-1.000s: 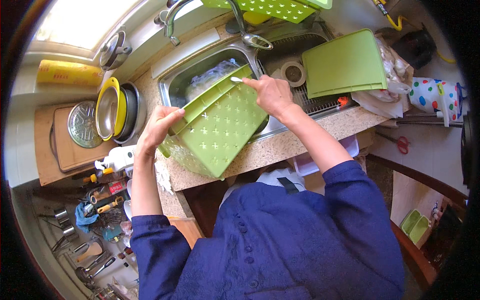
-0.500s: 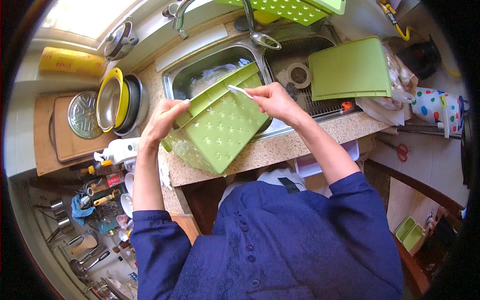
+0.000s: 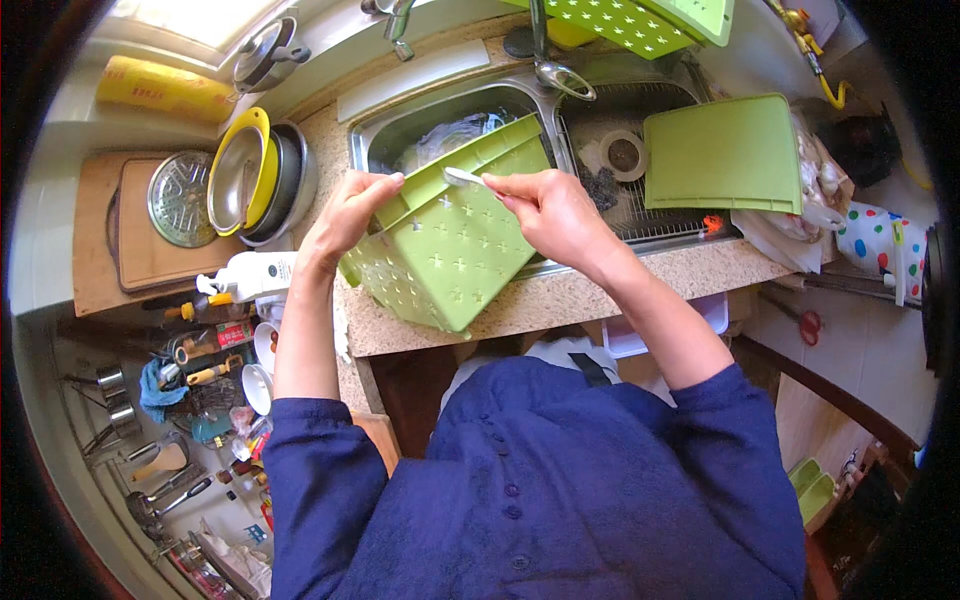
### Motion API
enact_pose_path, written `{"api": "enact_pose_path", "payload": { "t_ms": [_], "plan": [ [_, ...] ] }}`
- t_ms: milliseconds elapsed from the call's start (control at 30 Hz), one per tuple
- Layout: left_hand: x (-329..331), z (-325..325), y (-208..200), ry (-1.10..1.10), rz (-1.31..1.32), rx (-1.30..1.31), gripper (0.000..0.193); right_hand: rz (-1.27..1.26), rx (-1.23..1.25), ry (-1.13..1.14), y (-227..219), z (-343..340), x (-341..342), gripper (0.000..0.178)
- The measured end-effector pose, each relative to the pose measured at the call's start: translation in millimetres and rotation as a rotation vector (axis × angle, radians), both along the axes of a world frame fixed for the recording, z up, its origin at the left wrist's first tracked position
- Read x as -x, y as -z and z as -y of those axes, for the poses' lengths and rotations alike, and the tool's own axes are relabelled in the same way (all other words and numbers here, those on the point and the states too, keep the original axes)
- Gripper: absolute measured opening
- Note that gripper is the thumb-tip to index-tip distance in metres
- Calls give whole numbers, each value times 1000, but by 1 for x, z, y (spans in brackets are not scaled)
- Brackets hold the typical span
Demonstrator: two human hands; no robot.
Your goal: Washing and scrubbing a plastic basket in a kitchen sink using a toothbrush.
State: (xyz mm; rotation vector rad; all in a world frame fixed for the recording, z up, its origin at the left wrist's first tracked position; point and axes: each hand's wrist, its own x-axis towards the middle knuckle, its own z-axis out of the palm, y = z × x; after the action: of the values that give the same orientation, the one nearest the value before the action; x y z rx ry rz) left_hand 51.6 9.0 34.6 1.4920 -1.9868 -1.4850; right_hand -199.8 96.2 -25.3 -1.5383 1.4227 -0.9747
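A green plastic basket [image 3: 465, 250] with star-shaped cutouts is tilted over the counter edge and the left sink basin. My left hand [image 3: 350, 215] is closed on its rim at the left corner, thumb on top. Pinched in my right hand [image 3: 555, 215] is a slim white toothbrush-like tool [image 3: 463, 177], whose head lies against the basket just under the rim. Its bristles are too small to make out. Behind the basket, the left sink basin [image 3: 375, 150] holds water, partly hidden by the basket.
A green lid-like panel [image 3: 722, 155] rests over the right basin's wire rack [image 3: 640, 222], beside a round strainer [image 3: 624, 157]. The faucet [image 3: 565, 80] stands behind. At left are stacked bowls [image 3: 262, 170], cutting boards [image 3: 140, 225] and a white pump bottle [image 3: 255, 275]. Another green basket [image 3: 625, 22] stands at the back.
The white tool's head has moved slightly left along the basket's rim with my right hand. My left hand keeps its hold. The whole view has shifted a little.
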Motion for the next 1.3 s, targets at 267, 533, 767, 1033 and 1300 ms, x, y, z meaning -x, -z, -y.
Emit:
{"api": "enact_pose_path", "payload": {
  "t_ms": [267,533,767,1033,1300],
  "plan": [
    [-2,-6,14,-199,87,279,55,-561,390,-107,-51,-4,-28,42],
    [-10,9,14,12,138,-93,53,-369,-55,-288,-73,5,-20,36],
    [-12,11,29,-56,107,63,54,-779,283,-303,-75,-2,-24,37],
    [-2,3,16,24,64,114,55,41,-494,-405,-79,13,-17,33],
    [-4,3,13,54,69,108,55,-647,223,-279,-70,11,-6,37]
  ]
}}
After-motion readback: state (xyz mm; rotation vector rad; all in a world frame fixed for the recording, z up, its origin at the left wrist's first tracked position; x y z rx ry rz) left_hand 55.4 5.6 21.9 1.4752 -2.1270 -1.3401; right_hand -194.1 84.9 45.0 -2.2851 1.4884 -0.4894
